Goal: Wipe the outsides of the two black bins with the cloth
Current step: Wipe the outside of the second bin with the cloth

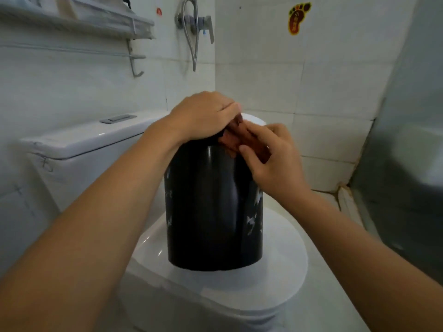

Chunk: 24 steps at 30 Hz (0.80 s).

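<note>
Under both hands, a white toilet [282, 271] with its lid closed carries 1 black bin [213, 207], standing on the lid; its top end is hidden by the hands. No second bin is in view. The left hand [203, 116] lies palm-down over the bin's top, fingers curled down onto the cloth. The right hand [271, 159], just beside it, pinches the reddish-brown cloth [242, 137], bunched against the bin's upper right edge and partly covered by fingers.

bin [211, 212] on toilet lid [282, 271]; cloth [242, 137] atop bin, between hands; cistern [79, 144] behind-left.
</note>
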Motion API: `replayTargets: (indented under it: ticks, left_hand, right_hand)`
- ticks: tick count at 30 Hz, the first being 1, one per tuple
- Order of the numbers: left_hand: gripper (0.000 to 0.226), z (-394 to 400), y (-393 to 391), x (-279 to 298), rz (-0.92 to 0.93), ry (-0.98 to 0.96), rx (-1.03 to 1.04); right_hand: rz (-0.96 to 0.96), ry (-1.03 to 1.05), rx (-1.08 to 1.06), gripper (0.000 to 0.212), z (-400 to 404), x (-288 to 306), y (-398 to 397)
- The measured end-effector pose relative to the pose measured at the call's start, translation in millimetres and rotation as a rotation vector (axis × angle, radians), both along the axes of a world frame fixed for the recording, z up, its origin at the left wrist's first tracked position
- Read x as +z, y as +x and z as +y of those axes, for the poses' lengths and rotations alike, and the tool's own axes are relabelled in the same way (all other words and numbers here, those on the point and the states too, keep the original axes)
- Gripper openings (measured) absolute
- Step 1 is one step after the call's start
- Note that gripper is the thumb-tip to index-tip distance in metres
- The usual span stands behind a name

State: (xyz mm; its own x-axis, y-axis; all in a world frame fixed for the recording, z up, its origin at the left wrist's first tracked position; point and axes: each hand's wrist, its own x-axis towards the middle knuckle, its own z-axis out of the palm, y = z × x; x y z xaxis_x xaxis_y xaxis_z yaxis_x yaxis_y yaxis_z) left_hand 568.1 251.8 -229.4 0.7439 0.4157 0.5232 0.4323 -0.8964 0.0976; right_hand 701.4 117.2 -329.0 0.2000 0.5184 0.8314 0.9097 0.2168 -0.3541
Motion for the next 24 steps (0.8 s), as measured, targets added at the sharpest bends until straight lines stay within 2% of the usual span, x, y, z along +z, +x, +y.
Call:
replayTargets:
  ticks: [5,9,11,15,20,24]
  left_hand:
    - [0.049,16,-11,-3,-0.052,0.009,0.027]
    - [0.047,18,-14,-4,-0.085,-0.004,0.014]
    - [0.045,17,-12,-4,-0.075,0.009,-0.003]
    - [0.047,15,-10,-5,-0.08,0.039,0.008]
    - [0.048,9,-7,-4,-0.08,0.052,-0.017]
    - [0.048,15,-13,-4,-0.091,0.01,-0.038]
  right_hand:
    - [-0.225,-0.003,0.064,0.036,-19,-50,-9]
    - [-0.223,0.015,0.145,0.038,-44,-97,-16]
    - [-0.139,-0.003,0.168,0.039,-51,-106,-17]
    - [-0.003,0.032,0.102,0.032,-43,-82,-22]
    - [0.153,0.109,-0.016,0.03,4,-1,-21]
    - [0.087,0.086,-0.002,0.03,16,7,-21]
